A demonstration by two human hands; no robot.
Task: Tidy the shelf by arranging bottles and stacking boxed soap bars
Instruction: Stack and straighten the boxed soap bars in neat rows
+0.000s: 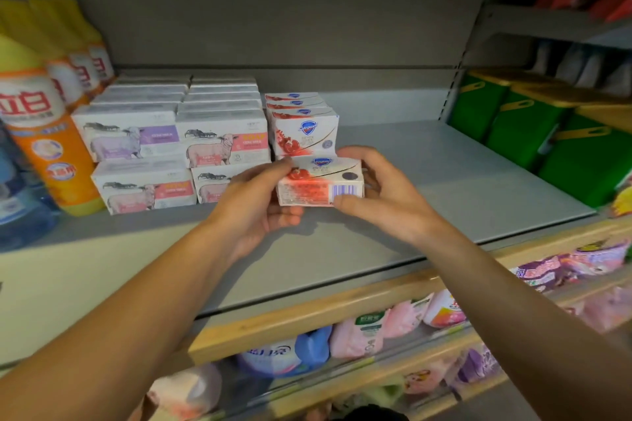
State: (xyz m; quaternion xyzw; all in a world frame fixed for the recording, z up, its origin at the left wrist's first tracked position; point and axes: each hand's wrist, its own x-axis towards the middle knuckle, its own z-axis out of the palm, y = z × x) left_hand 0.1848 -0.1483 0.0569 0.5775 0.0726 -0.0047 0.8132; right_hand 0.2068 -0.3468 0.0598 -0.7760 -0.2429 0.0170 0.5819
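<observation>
A white and red soap box (319, 183) is held between both hands just above the grey shelf (461, 178). My left hand (254, 212) grips its left end and my right hand (378, 190) grips its right end by the barcode. Directly behind it stands a row of matching red and white soap boxes (302, 128). To the left are two-high stacks of white sheep-printed soap boxes (222, 143), with a further stack (128, 137) beside them. Orange and yellow bottles (44, 133) line the far left.
Green containers with yellow tops (533, 126) fill the right end of the shelf. A blue bottle (18, 191) stands at the left edge. Below the wooden shelf lip (307, 321), pink and purple refill pouches (403, 321) lie in rows. Bare shelf surface lies right of the held box.
</observation>
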